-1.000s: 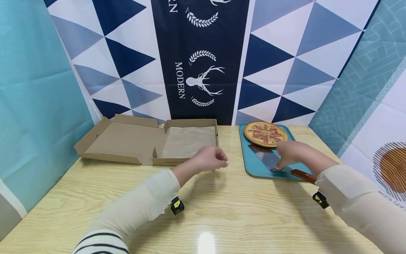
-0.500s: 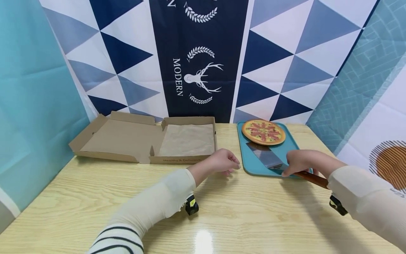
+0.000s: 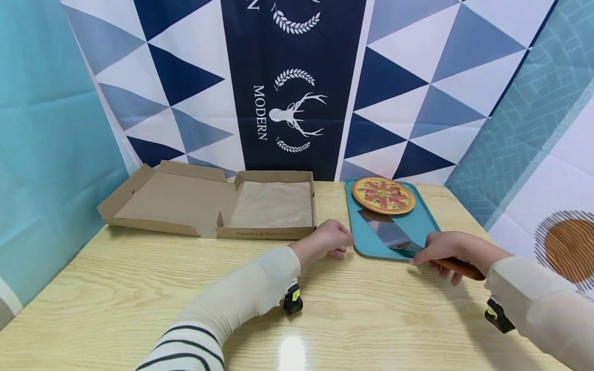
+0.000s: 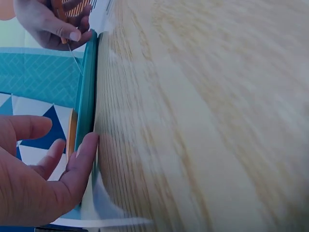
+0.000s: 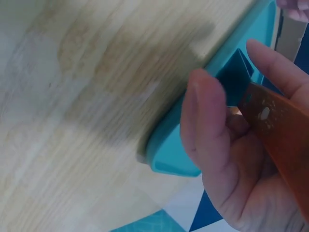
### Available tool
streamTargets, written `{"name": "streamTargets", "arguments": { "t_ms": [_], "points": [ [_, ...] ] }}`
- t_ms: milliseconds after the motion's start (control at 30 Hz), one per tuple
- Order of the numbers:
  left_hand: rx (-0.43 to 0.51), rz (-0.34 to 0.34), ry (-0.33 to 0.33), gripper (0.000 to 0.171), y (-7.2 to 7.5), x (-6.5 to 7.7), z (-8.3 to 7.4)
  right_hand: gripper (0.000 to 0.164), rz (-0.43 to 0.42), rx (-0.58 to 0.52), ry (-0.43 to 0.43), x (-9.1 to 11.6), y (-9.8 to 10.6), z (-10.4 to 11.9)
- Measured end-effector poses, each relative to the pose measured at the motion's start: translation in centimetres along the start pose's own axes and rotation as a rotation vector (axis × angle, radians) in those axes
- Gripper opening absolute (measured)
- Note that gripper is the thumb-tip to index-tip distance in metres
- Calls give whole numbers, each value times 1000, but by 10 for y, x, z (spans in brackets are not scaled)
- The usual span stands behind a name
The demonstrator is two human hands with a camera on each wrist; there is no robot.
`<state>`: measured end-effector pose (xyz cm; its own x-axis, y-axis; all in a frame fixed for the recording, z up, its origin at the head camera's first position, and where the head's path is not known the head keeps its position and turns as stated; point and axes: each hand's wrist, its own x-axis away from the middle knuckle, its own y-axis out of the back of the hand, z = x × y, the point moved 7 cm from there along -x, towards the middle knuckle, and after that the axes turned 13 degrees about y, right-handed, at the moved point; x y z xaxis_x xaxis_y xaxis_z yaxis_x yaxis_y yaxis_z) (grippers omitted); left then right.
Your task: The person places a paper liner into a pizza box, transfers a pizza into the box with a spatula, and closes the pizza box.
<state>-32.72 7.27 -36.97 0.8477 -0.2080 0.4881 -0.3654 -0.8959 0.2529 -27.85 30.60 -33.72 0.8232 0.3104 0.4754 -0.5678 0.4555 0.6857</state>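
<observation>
Teal tray: lies flat on the right part of the pale wooden table, its far edge close to the patterned backdrop.
Pizza: sits whole on the far part of the tray, with an orange-brown crust and red and green topping.
Spatula: its metal blade slants across the tray, the tip at the near side of the pizza; whether it reaches beneath the crust I cannot tell. Its brown handle juts past the near right corner.
Right hand: at that corner, the handle running between thumb and fingers, some of them bent; I cannot tell whether they close firmly on it.
Left hand: by the near left corner, fingers parted and grasping nothing in the left wrist view, one fingertip meeting the tray's edge.
Cardboard box: opened out left of the tray and well apart from the pizza, lid laid to the left, brown paper lining the right half, "Healthy & Delicious" printed along the front wall.
Sleeves: cream on both arms, with dark stripes farther up the left sleeve; a small black device hangs under that cuff.
</observation>
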Motion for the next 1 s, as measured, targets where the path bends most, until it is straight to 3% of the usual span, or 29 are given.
{"name": "streamTargets", "arguments": {
  "t_ms": [267, 433, 633, 733, 867, 1000],
  "points": [
    [142, 3, 29, 10, -1, -9, 1, 42, 35, -50, -25, 0, -7, -7],
    [172, 27, 40, 12, -3, -12, 2, 33, 106, -90, -19, 0, -11, -7],
    [206, 54, 49, 12, -5, -12, 1, 20, 129, -95, 17, 0, -11, -4],
    [210, 59, 49, 12, -7, -12, 1, 27, 125, -84, 25, 3, -10, -4],
    [209, 44, 53, 12, -7, -11, 0, 24, 137, -124, 5, 13, -9, -6],
    [218, 36, 54, 11, -6, -10, 1, 37, 177, -179, -12, 23, -10, -10]
  ]
}}
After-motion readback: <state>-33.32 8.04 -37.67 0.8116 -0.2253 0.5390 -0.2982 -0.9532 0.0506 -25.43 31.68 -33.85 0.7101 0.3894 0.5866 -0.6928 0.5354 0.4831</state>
